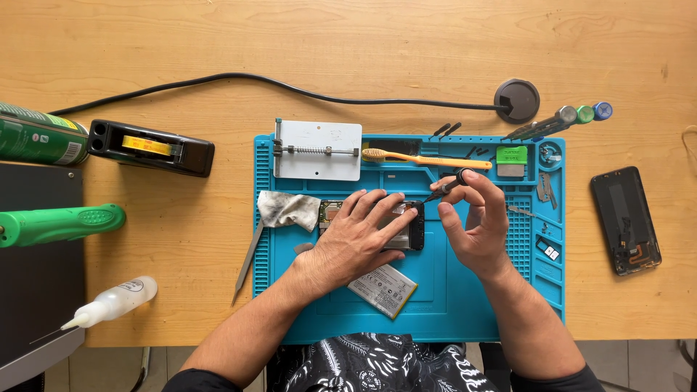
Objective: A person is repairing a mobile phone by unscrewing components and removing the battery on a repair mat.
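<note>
My left hand (359, 236) lies flat, fingers spread, on an opened black phone (417, 231) in the middle of the blue work mat (465, 305). My right hand (475, 218) holds a small black screwdriver (449, 186), its tip pointing down-left toward the phone's upper right corner. A flat phone battery (383, 290) lies on the mat just below my left wrist. A crumpled grey cloth (287, 209) sits left of the phone.
A metal holder plate (318, 150), orange toothbrush (428, 160) and several screwdrivers (559, 121) sit at the mat's top. A phone back cover (625, 220) lies right. Tape dispenser (151, 147), green can (40, 136), green tool (62, 223), squeeze bottle (112, 301) and metal blade (248, 261) lie left.
</note>
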